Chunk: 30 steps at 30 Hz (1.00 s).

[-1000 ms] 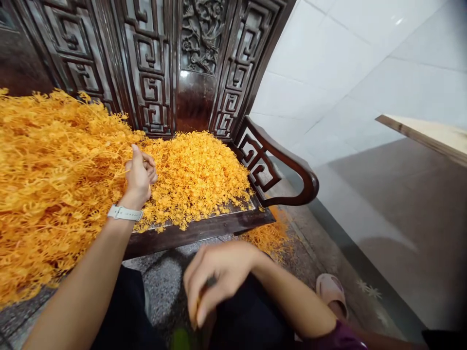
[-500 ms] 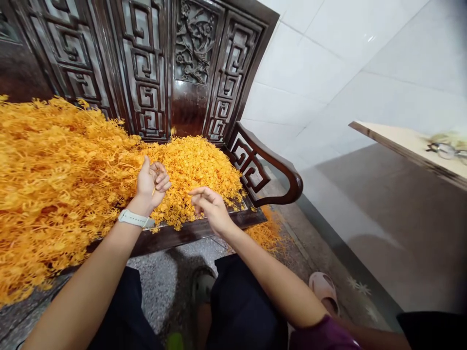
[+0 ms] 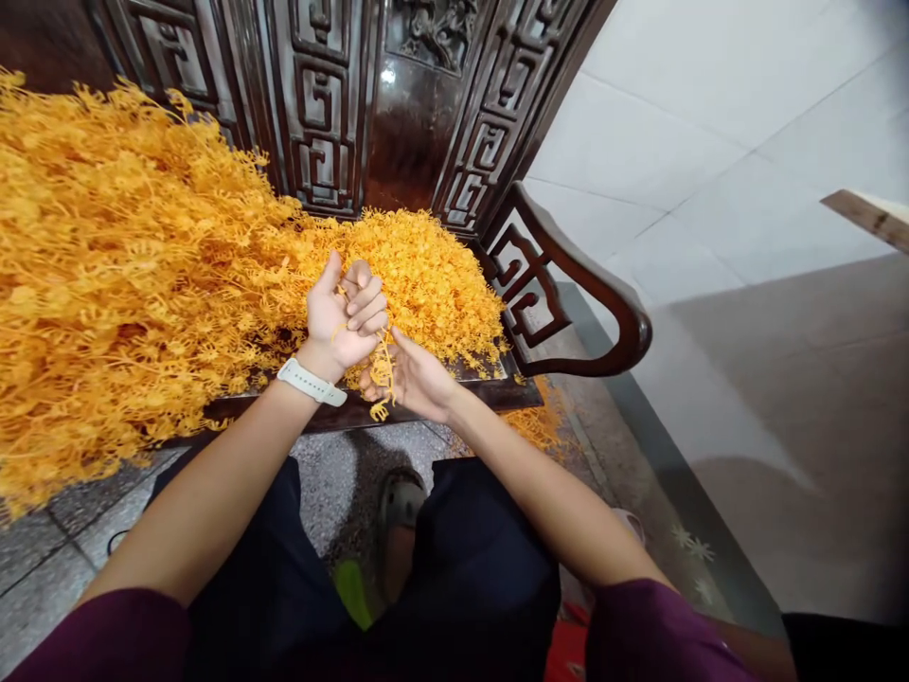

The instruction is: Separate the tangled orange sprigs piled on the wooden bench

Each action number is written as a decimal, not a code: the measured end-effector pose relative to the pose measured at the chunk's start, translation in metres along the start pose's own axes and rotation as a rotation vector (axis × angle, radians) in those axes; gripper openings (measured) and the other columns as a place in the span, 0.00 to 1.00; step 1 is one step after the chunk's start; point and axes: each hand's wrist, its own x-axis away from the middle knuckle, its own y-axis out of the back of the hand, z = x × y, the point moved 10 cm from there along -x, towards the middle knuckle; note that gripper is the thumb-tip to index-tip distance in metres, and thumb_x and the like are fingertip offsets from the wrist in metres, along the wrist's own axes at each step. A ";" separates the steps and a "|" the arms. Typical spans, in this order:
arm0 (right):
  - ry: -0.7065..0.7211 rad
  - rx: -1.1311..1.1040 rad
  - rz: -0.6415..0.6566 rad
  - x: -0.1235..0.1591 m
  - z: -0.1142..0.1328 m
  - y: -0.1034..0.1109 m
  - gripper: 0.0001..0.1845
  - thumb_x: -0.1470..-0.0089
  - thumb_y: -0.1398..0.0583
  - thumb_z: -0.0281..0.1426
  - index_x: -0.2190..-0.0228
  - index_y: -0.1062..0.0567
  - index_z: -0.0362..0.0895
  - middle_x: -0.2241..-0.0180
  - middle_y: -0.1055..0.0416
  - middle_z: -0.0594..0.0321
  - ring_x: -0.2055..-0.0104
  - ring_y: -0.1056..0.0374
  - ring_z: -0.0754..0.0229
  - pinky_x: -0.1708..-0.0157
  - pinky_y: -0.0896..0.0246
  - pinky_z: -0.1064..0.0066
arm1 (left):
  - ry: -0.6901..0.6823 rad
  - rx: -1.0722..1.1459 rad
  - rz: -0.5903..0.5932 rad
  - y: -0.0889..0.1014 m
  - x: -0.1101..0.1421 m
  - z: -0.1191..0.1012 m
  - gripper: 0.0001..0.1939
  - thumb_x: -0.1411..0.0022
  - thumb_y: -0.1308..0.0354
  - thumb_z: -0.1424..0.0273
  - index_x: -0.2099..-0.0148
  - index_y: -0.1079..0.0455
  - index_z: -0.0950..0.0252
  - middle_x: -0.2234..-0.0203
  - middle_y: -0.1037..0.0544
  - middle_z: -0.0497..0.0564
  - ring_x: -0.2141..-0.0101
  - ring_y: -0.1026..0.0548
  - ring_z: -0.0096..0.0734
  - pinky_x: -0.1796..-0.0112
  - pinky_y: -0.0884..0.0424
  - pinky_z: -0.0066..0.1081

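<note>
A small yellow plastic flower sprig (image 3: pixel 382 377) hangs between my hands, its tip pointing down. My left hand (image 3: pixel 347 317) is turned palm up, fingers curled in, with a thin yellow stem showing at the palm; a pale watch strap is on that wrist. My right hand (image 3: pixel 418 377) meets it from the right, thumb and fingers around the sprig; the exact grip is partly hidden. Just beyond the hands lies a smaller heap of yellow flower pieces (image 3: pixel 444 275). A large pile of yellow sprigs (image 3: pixel 128 256) spreads to the left.
The piles rest on a dark carved wooden bench (image 3: pixel 408 142) with a curved armrest (image 3: pixel 629 332) at right. More yellow bits (image 3: pixel 536 426) lie on the floor below it. A board edge (image 3: pixel 866 216) juts in at far right, before a white tiled wall (image 3: pixel 674 114).
My hands have come together, and a yellow sprig now hangs between them. The view has tilted down, so the bench sits higher in the picture.
</note>
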 end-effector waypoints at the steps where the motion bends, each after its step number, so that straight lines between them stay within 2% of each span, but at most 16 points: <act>1: 0.020 -0.020 -0.016 -0.001 0.002 0.000 0.22 0.38 0.39 0.52 0.63 0.28 0.44 0.71 0.26 0.62 0.70 0.32 0.61 0.66 0.34 0.68 | 0.010 0.003 0.007 0.000 0.000 -0.001 0.29 0.21 0.56 0.51 0.72 0.36 0.64 0.85 0.48 0.42 0.87 0.52 0.20 0.85 0.52 0.24; 3: 0.093 -0.067 -0.089 -0.002 0.010 0.007 0.14 0.40 0.34 0.42 0.63 0.29 0.45 0.72 0.29 0.65 0.72 0.35 0.64 0.69 0.37 0.72 | 0.029 0.007 0.024 -0.001 0.001 -0.003 0.30 0.22 0.56 0.51 0.72 0.36 0.64 0.85 0.48 0.42 0.88 0.51 0.20 0.85 0.52 0.24; 5: 0.181 -0.110 -0.165 -0.002 0.020 0.018 0.14 0.44 0.31 0.36 0.64 0.30 0.45 0.73 0.32 0.68 0.73 0.39 0.65 0.71 0.40 0.74 | 0.050 0.009 0.051 -0.002 0.001 -0.006 0.31 0.21 0.58 0.50 0.72 0.36 0.65 0.86 0.48 0.42 0.88 0.51 0.20 0.85 0.53 0.24; 9: 0.379 -0.094 -0.318 -0.001 0.042 0.049 0.19 0.51 0.27 0.37 0.69 0.32 0.45 0.72 0.38 0.71 0.72 0.43 0.67 0.70 0.42 0.75 | 0.132 -0.012 0.075 -0.006 0.001 0.002 0.31 0.21 0.57 0.51 0.73 0.36 0.65 0.87 0.48 0.42 0.89 0.51 0.20 0.86 0.54 0.23; 13: 0.575 0.161 -0.497 0.005 0.062 0.072 0.22 0.56 0.26 0.44 0.73 0.31 0.45 0.74 0.41 0.71 0.72 0.47 0.67 0.71 0.46 0.74 | 0.266 -0.106 0.047 -0.012 0.010 0.031 0.29 0.20 0.58 0.59 0.73 0.34 0.66 0.88 0.50 0.41 0.90 0.54 0.19 0.87 0.57 0.23; 15: 0.592 0.284 -0.548 0.000 0.069 0.079 0.23 0.55 0.28 0.48 0.74 0.30 0.45 0.76 0.40 0.70 0.73 0.47 0.66 0.72 0.48 0.73 | 0.264 -0.179 0.025 -0.013 0.014 0.039 0.29 0.20 0.59 0.61 0.74 0.33 0.66 0.88 0.51 0.41 0.91 0.55 0.19 0.87 0.58 0.23; 17: 0.598 0.315 -0.593 -0.003 0.080 0.089 0.24 0.51 0.30 0.50 0.75 0.31 0.45 0.77 0.40 0.70 0.75 0.46 0.67 0.73 0.48 0.73 | 0.228 -0.234 0.023 -0.016 0.018 0.040 0.28 0.21 0.57 0.60 0.74 0.33 0.65 0.88 0.51 0.41 0.90 0.55 0.20 0.87 0.59 0.24; 21: 0.691 0.236 -0.737 0.020 0.115 0.125 0.19 0.39 0.37 0.43 0.71 0.38 0.46 0.76 0.43 0.73 0.75 0.48 0.69 0.73 0.47 0.76 | 0.250 -0.290 0.046 -0.022 0.037 0.046 0.27 0.24 0.52 0.57 0.75 0.35 0.63 0.87 0.53 0.41 0.89 0.57 0.20 0.85 0.63 0.26; 23: 0.707 0.197 -0.769 0.036 0.123 0.140 0.17 0.35 0.41 0.40 0.71 0.40 0.47 0.76 0.46 0.74 0.75 0.51 0.70 0.74 0.50 0.77 | 0.249 -0.336 0.072 -0.025 0.048 0.047 0.27 0.25 0.49 0.54 0.75 0.35 0.63 0.87 0.54 0.41 0.88 0.57 0.20 0.85 0.62 0.26; 25: 0.682 0.185 -0.749 0.048 0.121 0.144 0.19 0.37 0.38 0.43 0.71 0.39 0.46 0.77 0.47 0.74 0.77 0.53 0.71 0.76 0.53 0.76 | 0.210 -0.385 0.080 -0.024 0.051 0.041 0.27 0.26 0.48 0.53 0.75 0.33 0.63 0.87 0.53 0.41 0.88 0.57 0.20 0.84 0.60 0.26; 27: 0.612 0.252 -0.628 0.051 0.114 0.130 0.22 0.46 0.31 0.46 0.71 0.33 0.45 0.77 0.43 0.75 0.77 0.51 0.72 0.77 0.52 0.76 | 0.158 -0.415 0.068 -0.020 0.046 0.027 0.28 0.25 0.51 0.55 0.76 0.32 0.63 0.87 0.53 0.42 0.88 0.56 0.21 0.84 0.60 0.26; 28: 0.557 0.332 -0.504 0.049 0.110 0.113 0.22 0.50 0.28 0.46 0.71 0.29 0.44 0.76 0.38 0.73 0.77 0.47 0.71 0.77 0.49 0.76 | 0.138 -0.419 0.058 -0.017 0.041 0.019 0.29 0.24 0.54 0.56 0.76 0.32 0.63 0.88 0.53 0.43 0.89 0.56 0.21 0.85 0.60 0.27; 30: 0.390 0.531 -0.139 0.045 0.092 0.063 0.23 0.54 0.25 0.46 0.68 0.23 0.43 0.71 0.27 0.67 0.73 0.35 0.68 0.72 0.39 0.75 | 0.098 -0.403 0.033 -0.011 0.032 0.000 0.30 0.23 0.59 0.60 0.76 0.31 0.64 0.87 0.54 0.44 0.89 0.56 0.21 0.85 0.59 0.27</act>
